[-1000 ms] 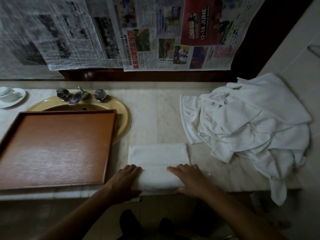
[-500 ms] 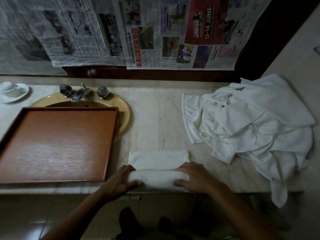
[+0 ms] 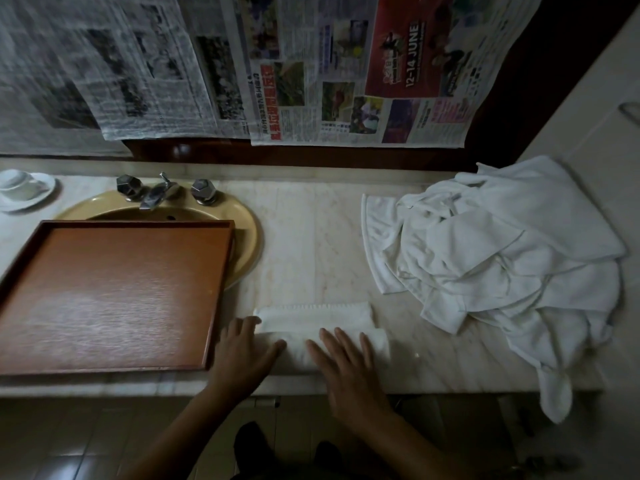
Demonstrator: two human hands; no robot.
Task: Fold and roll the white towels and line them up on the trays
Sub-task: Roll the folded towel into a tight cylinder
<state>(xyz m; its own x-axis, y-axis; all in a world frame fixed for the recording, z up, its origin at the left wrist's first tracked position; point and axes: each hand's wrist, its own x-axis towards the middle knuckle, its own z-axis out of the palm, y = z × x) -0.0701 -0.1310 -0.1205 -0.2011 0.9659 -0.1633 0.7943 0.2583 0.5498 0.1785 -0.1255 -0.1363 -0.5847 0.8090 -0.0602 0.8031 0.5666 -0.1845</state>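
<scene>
A white towel (image 3: 315,320) lies on the marble counter near the front edge, its near part rolled up and a short flat strip left beyond the roll. My left hand (image 3: 242,355) presses flat on the roll's left end with straight fingers. On the roll's middle and right part rests my right hand (image 3: 346,368), fingers spread and straight. A brown wooden tray (image 3: 114,292) with nothing on it sits to the left, over the sink. A heap of loose white towels (image 3: 502,258) lies at the right.
The tray partly covers a yellow basin (image 3: 247,233) with chrome taps (image 3: 162,194). A white cup and saucer (image 3: 20,187) stand far left. Newspaper sheets (image 3: 311,71) hang on the wall behind. One towel end (image 3: 554,393) dangles over the counter's front edge.
The folded towel has been rolled away from me, so the flat part has shrunk to a narrow strip. Both hands went from curled around the roll to flat on top of it.
</scene>
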